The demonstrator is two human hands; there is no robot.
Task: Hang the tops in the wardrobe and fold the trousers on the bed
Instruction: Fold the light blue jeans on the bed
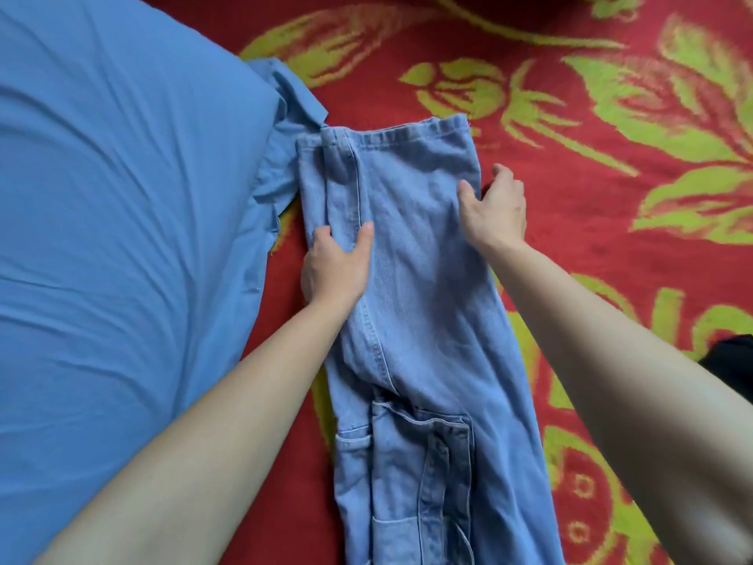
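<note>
while the light blue jeans [411, 279] lie lengthwise on the bed's red floral blanket [570, 246], hems at the far end and pockets nearest the person, the left hand [334, 267] pinches a raised fold along their left side between thumb and curled fingers. the right hand [495, 210] grips the right edge, thumb on the denim, fingers curled over it. a blue pillow [122, 238] touches the jeans' far left corner
</note>
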